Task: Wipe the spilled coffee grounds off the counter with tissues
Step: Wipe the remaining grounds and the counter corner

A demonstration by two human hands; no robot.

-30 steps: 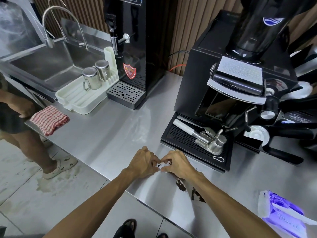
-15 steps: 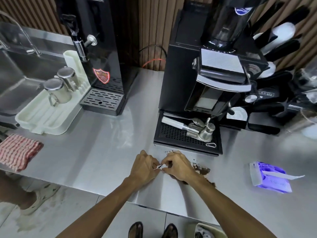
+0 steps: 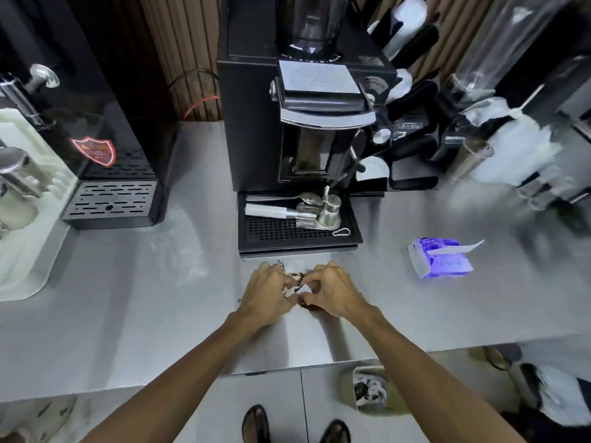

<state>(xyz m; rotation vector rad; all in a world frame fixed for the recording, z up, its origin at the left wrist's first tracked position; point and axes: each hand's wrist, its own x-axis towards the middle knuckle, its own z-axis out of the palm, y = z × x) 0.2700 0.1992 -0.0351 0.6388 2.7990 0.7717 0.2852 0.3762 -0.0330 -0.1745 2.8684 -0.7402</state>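
Pinching a crumpled white tissue (image 3: 291, 291) between them, both hands sit together on the steel desk (image 3: 144, 298), just near of the black drip tray (image 3: 297, 233) at the foot of the coffee grinder (image 3: 307, 129). The left hand (image 3: 267, 295) has its fingers curled down over the left part of the tissue. The right hand (image 3: 332, 294) curls its fingers and thumb on the right part, so the knuckles of the two almost touch. Only a small scrap of the tissue shows in the gap. Dark coffee grounds (image 3: 295, 275) lie on the desk right at the fingertips, with a few specks just far of the left hand and a darker smear at the near side of the right hand. Whether the tissue is pressed flat on the desk or lifted a little cannot be told.

On the drip tray lie a white-handled tool (image 3: 271, 211), a spoon (image 3: 287, 197) and a small steel jug (image 3: 329, 209). To the right, well apart from the hands, a purple tissue pack (image 3: 439, 260) rests on the desk with one white sheet sticking out. At the far left stands a black water boiler (image 3: 96, 123) with a red shield label, and beside it a white draining tray (image 3: 28, 260) holding a steel cup (image 3: 16, 174). Below the desk's near edge, on the floor to the right, a bin (image 3: 348, 391) holds crumpled paper.
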